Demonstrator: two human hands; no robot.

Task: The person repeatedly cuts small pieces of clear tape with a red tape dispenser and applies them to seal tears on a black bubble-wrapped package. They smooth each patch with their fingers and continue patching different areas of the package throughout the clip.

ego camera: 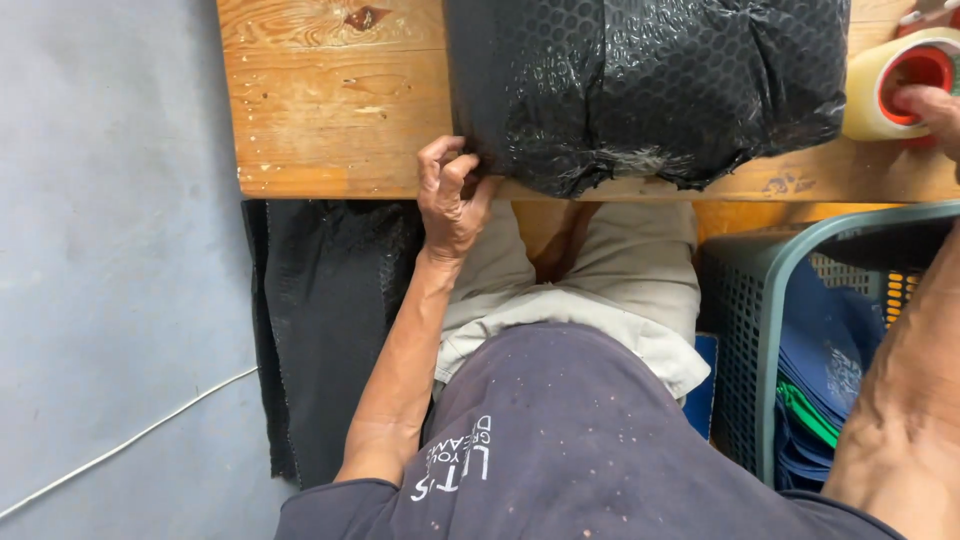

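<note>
The left hand (452, 195) pinches the black bubble-wrapped parcel's (650, 85) corner in a clenched grip; the right hand (932, 110) grasps the tape roll (895, 85) on the surface (320, 110).

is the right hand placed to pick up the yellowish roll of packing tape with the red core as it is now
Probably yes: the right hand already touches the yellowish tape roll with the red core on the wooden table, fingers at its core, nothing between them.
</note>
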